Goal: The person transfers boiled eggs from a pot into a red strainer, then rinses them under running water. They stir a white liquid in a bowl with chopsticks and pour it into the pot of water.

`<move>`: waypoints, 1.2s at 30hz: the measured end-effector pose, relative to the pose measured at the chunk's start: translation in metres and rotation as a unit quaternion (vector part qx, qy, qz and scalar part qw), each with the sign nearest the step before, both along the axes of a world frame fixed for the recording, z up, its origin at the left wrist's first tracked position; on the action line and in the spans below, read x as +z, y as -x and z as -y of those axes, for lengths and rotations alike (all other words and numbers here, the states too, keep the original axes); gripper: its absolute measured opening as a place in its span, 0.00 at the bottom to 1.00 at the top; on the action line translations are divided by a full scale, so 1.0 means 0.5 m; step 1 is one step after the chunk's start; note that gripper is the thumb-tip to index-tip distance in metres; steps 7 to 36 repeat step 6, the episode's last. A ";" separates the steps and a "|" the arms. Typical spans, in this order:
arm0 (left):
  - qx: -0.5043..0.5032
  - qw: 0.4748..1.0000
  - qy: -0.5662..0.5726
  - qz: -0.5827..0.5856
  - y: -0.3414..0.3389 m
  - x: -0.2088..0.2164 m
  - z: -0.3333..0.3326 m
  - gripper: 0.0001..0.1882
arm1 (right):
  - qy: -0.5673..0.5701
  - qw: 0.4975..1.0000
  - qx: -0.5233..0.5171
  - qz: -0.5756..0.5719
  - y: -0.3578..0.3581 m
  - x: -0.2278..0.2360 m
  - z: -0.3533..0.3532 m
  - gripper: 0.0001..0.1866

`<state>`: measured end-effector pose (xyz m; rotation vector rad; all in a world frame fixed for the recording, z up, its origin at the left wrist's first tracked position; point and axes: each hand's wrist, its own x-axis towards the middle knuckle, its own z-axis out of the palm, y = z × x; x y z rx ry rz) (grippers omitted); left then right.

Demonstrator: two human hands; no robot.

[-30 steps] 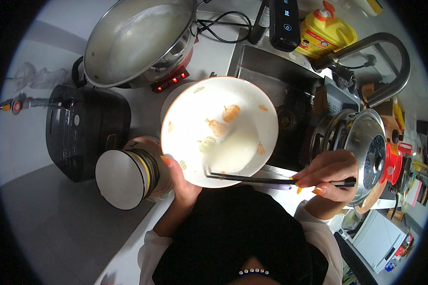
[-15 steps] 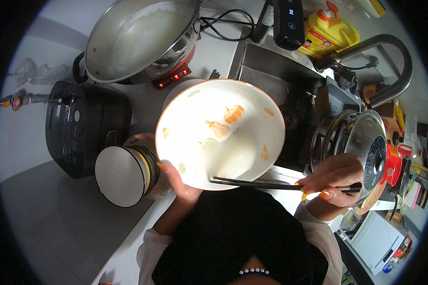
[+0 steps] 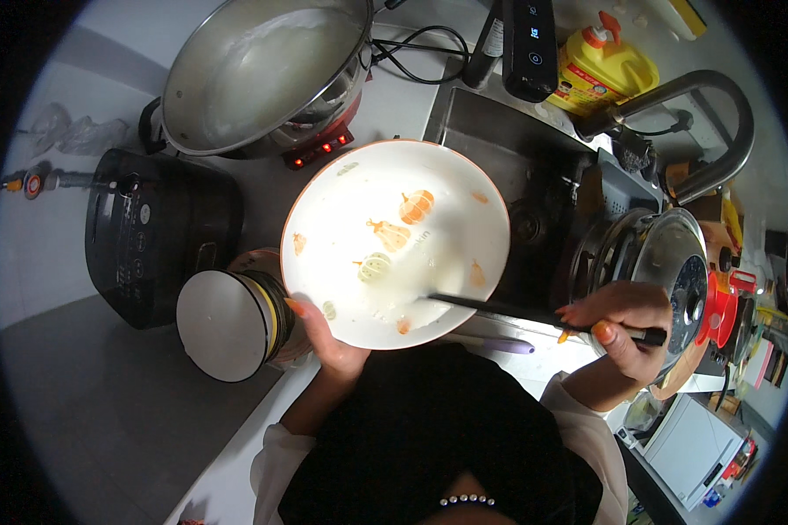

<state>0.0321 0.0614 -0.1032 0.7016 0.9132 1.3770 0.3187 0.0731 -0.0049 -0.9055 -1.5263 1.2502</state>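
Note:
My left hand (image 3: pixel 328 341) grips a white bowl (image 3: pixel 324 201) by its lower left rim, thumb over the edge. The bowl has an orange rim and printed pumpkins inside. A pale, thin liquid (image 3: pixel 403 293) lies in its lower part. With my right hand (image 3: pixel 617 325) I hold a pair of black chopsticks (image 3: pixel 525 311). Their tips reach into the liquid and are smeared by motion. The fingers of my right hand are closed round the upper end of the chopsticks.
A big steel pot (image 3: pixel 179 122) with whitish liquid stands on a lit red cooker (image 3: pixel 324 150). A black appliance (image 3: pixel 162 236) and stacked bowls (image 3: pixel 223 324) are on the left. Beyond the bowl are a dark sink (image 3: pixel 499 122), a tap (image 3: pixel 744 122) and a yellow bottle (image 3: pixel 604 70). A glass-lidded pot (image 3: pixel 674 236) stands right.
The bowl has shifted slightly left. The chopstick tips have moved right and up through the liquid, which has spread differently. A purple handle now shows below the bowl.

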 end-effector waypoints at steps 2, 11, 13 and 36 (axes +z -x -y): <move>0.033 0.999 0.023 -0.011 -0.006 0.012 -0.004 0.41 | 0.012 0.998 -0.032 0.051 0.007 0.012 0.000 0.11; 0.094 0.989 0.059 -0.095 -0.022 0.040 -0.022 0.41 | 0.003 0.997 0.056 0.048 0.002 0.009 -0.017 0.16; 0.094 0.989 0.059 -0.095 -0.022 0.040 -0.022 0.41 | 0.003 0.997 0.056 0.048 0.002 0.009 -0.017 0.16; 0.094 0.989 0.059 -0.095 -0.022 0.040 -0.022 0.41 | 0.003 0.997 0.056 0.048 0.002 0.009 -0.017 0.16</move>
